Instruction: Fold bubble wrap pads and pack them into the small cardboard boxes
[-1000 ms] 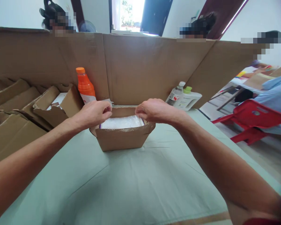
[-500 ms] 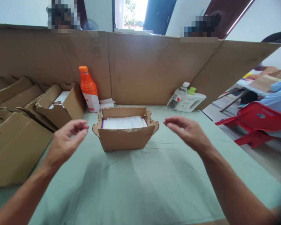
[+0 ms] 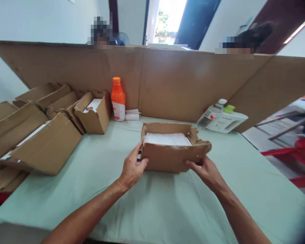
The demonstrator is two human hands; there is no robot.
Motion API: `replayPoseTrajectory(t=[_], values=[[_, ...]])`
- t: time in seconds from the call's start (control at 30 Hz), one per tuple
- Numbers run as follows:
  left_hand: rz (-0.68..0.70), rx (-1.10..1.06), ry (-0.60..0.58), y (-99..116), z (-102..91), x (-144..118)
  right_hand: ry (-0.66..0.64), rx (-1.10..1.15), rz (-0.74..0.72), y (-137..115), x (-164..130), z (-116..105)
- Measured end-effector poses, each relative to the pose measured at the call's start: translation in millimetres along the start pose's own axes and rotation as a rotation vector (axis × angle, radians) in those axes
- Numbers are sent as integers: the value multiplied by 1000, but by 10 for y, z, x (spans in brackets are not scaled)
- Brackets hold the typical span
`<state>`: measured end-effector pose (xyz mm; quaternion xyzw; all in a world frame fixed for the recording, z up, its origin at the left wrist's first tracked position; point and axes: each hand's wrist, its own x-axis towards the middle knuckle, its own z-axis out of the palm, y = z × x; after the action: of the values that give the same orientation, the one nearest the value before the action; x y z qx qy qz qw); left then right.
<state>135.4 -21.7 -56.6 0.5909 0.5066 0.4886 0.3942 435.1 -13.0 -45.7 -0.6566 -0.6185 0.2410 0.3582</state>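
Left hand (image 3: 131, 168) and right hand (image 3: 209, 173) have moved inward, fingers (image 3: 143, 163) gripping the central box (image 3: 166, 157).

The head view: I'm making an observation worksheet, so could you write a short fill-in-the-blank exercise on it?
1. The open box held by the left hand and right hand is made of ____.
2. In the picture, the orange bottle stands to the ____ of the clear bottle.
3. The white jug has a ____ cap.
Missing words: cardboard; left; green.
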Motion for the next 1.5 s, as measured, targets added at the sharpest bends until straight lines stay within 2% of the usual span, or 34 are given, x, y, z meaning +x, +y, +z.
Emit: replayPoseTrajectory(t=[0.07, 0.13, 0.2, 0.27, 0.33, 0.4, 0.47, 0.57, 0.63, 0.77, 0.93, 1.07, 1.27, 1.5], values=[[-11, 8, 52, -38, -92, -232, -35, -1, -12, -14, -106, 36], [-72, 37, 172, -105, -335, -485, -129, 49, -69, -167, -123, 280], [-161, 88, 331, -184, -667, -749, -253, 138, -167, -447, -32, 688], [-232, 141, 508, -266, -989, -1010, -381, 232, -283, -800, 132, 1191], [-260, 160, 656, -347, -1224, -1234, -479, 306, -397, -1148, 290, 1725], [-270, 143, 758, -429, -1348, -1380, -507, 341, -457, -1418, 362, 2232], [-289, 104, 807, -511, -1391, -1418, -482, 309, -448, -1568, 314, 2653], [-296, 54, 811, -610, -1410, -1294, -466, 155, -463, -1591, 87, 3028], [-276, 50, 795, -649, -1433, -1152, -489, 45, -527, -1549, -71, 3109], [-234, 68, 786, -718, -1475, -965, -557, -102, -609, -1542, -212, 3083], [-317, -92, 714, -872, -1374, -1057, -569, -184, -610, -1636, -169, 3090], [-382, -213, 730, -916, -1283, -1114, -566, -240, -601, -1688, -141, 3139], [-364, -240, 748, -968, -1238, -1082, -534, -295, -602, -1713, -178, 3195], [-300, -236, 722, -1096, -1133, -1167, -577, -347, -601, -1667, -200, 3155]])
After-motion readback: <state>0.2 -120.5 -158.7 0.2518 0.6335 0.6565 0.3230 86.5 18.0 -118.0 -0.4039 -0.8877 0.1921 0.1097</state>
